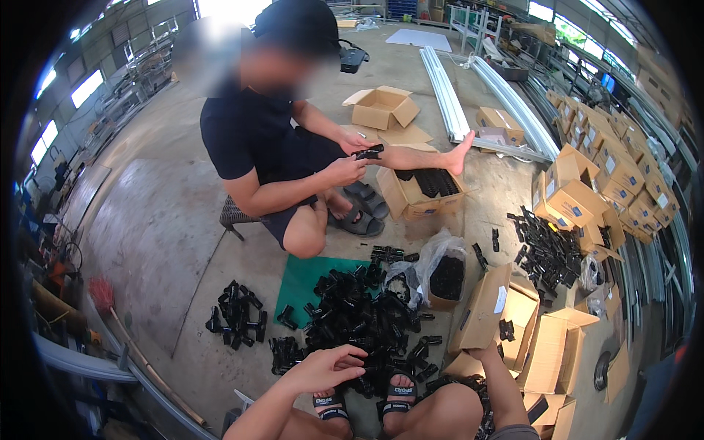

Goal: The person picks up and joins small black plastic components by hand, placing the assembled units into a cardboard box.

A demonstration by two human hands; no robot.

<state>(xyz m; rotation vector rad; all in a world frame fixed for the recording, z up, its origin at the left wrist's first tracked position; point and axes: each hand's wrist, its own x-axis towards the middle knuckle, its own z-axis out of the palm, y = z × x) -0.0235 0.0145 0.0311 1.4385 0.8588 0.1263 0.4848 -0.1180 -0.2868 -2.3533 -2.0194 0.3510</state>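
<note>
My left hand [326, 369] hovers over the near side of a heap of black plastic fittings [345, 304], its fingers bent but apart, with nothing seen in it. The heap lies partly on a green sheet [293, 282]. On the right, my right hand [481, 355] reaches to the lower edge of an opened cardboard box [480, 308]; the flap hides its fingers, so its grip cannot be made out. A few black fittings [507, 330] show at the box's opening beside it. Across the heap, another person holds a black fitting [370, 152] in both hands.
A smaller cluster of fittings [238, 315] lies left; a larger pile [544, 249] lies right. A plastic-lined box [445, 279] holds small black pieces. Cardboard boxes [616, 161] stack far right, near long metal profiles [446, 95]. A broom [139, 352] lies left.
</note>
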